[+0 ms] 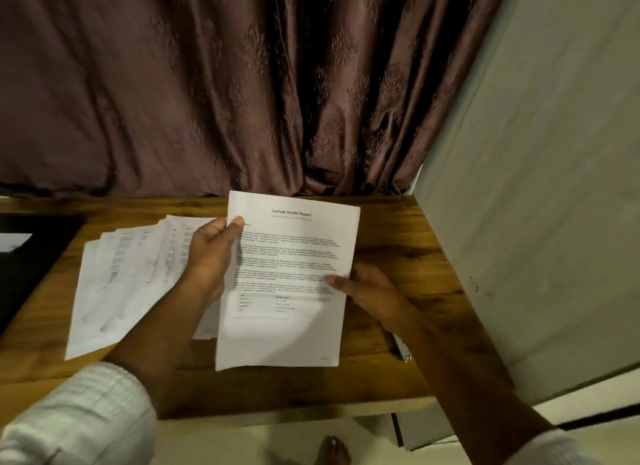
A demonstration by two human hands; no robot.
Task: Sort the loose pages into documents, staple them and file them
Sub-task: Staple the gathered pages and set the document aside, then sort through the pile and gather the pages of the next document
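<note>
Head view, looking down over both forearms at a wooden table [398, 229].

Between the two hands, held up off the table and tilted slightly: the health report pages [287, 274], white printed sheets headed "Sample Health Report", with paragraphs of text and a small table lower down. More than one sheet, judging by stepped edges at the top right corner and along the bottom.

Left hand [211, 253] gripping the upper left edge of these pages, thumb on the printed front, fingers curled behind. Right hand [370, 291] pinching the right edge about halfway down, one fingertip lying on the front, the remaining fingers hidden behind the paper.

Just left of the left hand, partly under its wrist: loose pages [131, 277] spread in an overlapping fan, flat on the table, print too blurred to read.

Well left of that fan, at the frame's edge: a dark flat object [31, 267] with a white slip on it.

Under the right wrist, mostly hidden: a small metallic object [402, 352] on the table, kind unclear.

Beyond both hands, behind the table: a brown patterned curtain [207, 83]. To the right of the right hand: a pale wall [536, 187].

White sleeve [79, 416] on the left forearm.
</note>
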